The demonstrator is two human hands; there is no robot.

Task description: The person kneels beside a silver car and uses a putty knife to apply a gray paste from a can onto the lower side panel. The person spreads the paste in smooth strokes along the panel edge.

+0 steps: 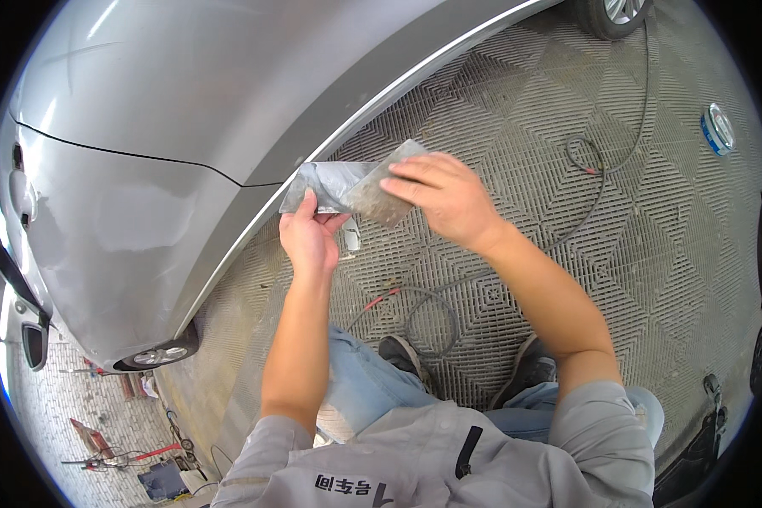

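My left hand (311, 241) holds a flat rectangular plate (333, 181) by its near left end, thumb on top. Grey paste is smeared across the plate. In my right hand (454, 197) is a thin, stained, flat spreader (387, 190), its lower left edge lying over the right part of the plate. Both hands are in front of my body, beside the lower edge of a silver car's side (184, 146). A dull, uneven patch (143, 216) shows on the car door.
A hose (600, 190) loops over the grated floor (514, 127) and near my shoes (403, 355). A round tin (717, 130) stands at far right. A small pale object (352, 235) lies below my hands. Car wheels (159, 355) and red-handled equipment (159, 452) are at the edges.
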